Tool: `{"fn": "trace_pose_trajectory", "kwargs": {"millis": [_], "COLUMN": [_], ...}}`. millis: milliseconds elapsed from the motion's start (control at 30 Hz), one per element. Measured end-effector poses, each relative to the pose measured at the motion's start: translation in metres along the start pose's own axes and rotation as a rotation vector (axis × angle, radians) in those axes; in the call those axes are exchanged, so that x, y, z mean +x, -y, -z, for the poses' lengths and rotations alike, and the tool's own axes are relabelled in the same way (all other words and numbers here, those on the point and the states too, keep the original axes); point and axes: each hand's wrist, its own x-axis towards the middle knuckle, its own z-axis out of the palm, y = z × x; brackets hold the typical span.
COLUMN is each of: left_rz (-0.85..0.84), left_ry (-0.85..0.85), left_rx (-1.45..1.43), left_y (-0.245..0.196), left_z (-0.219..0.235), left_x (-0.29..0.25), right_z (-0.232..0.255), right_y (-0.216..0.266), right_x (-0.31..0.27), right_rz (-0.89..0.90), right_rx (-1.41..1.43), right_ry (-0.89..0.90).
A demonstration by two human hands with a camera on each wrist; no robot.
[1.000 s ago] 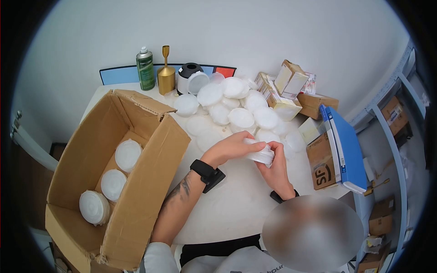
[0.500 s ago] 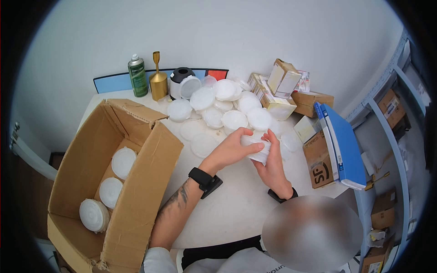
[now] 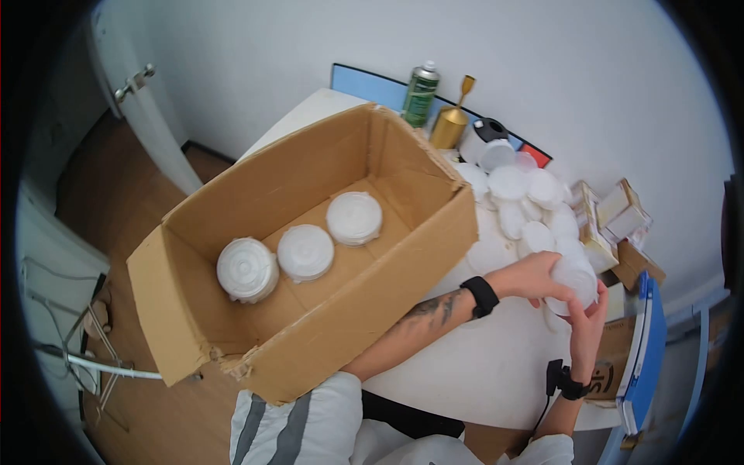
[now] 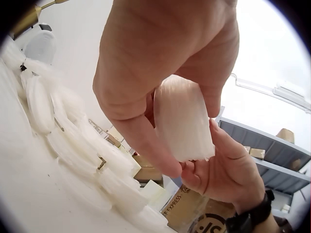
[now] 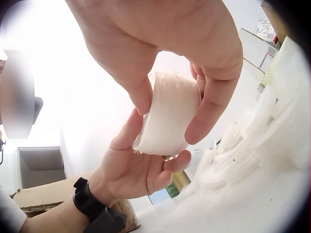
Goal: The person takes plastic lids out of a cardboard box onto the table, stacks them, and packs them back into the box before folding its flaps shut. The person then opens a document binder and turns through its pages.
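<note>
A short stack of round white plastic lids (image 3: 575, 280) is held between both hands over the right part of the white table (image 3: 457, 356). My left hand (image 3: 531, 277) grips it from the left, and my right hand (image 3: 589, 325) grips the other side. In the left wrist view the lid stack (image 4: 182, 121) shows side-on, pressed edge to edge between left thumb and fingers. The right wrist view has the right hand (image 5: 170, 43) curled over the stack from above, with the left hand (image 5: 141, 170) supporting it below. Loose white lids (image 3: 511, 186) lie heaped just beyond the hands.
An open cardboard box (image 3: 411, 294) stands left of the arms, holding three round lid stacks (image 3: 305, 253) in a row. Behind the heap are a green spray can (image 3: 420, 97) and a gold candle holder (image 3: 449, 126). Small cartons (image 3: 620, 209) and a blue binder (image 3: 647, 349) border the right.
The head view has swung left, so the box now sits nearer the middle and the hands farther right. Both hands keep hold of the lid stack, whose round face now shows more.
</note>
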Motion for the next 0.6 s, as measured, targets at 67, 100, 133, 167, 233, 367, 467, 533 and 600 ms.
{"fn": "trace_pose_trajectory", "kwargs": {"millis": [67, 100, 133, 167, 233, 367, 467, 533, 600], "left_rz": [-0.060, -0.072, -0.074, -0.080, -0.041, 0.021, 0.034, 0.086, 0.077], "left_ry": [-0.016, -0.054, 0.007, 0.076, 0.063, 0.043, 0.139, 0.175, 0.231], "left_rx": [-0.034, -0.032, -0.186, -0.342, -0.535, -0.463, -0.215, -0.074, 0.033], "left_y": [-0.003, -0.007, -0.012, -0.014, -0.012, 0.007, 0.013, 0.003, 0.004], "left_z": [-0.001, 0.001, 0.001, 0.005, 0.017, 0.024, 0.016, 0.009, 0.005], "left_x": [-0.002, -0.004, -0.006, -0.007, -0.010, -0.002, -0.002, -0.004, 0.001], "right_z": [0.009, 0.007, 0.015, 0.013, 0.005, -0.098, -0.225, -0.290, -0.346], "right_y": [-0.005, 0.000, -0.005, 0.007, 0.049, 0.170, 0.233, 0.236, 0.219], "right_x": [0.011, 0.015, 0.025, 0.034, 0.040, 0.042, 0.041, 0.053, 0.068], "right_rz": [0.065, 0.108, 0.186, 0.249, 0.363, 0.522, 0.446, 0.232, 0.337], "right_rx": [0.035, 0.096, 0.141, 0.088, 0.054, 0.025, -0.129, -0.318, -0.666], "right_ry": [-0.013, -0.018, -0.009, -0.075, -0.174, 0.150, 0.904, 1.244, 1.463]}}
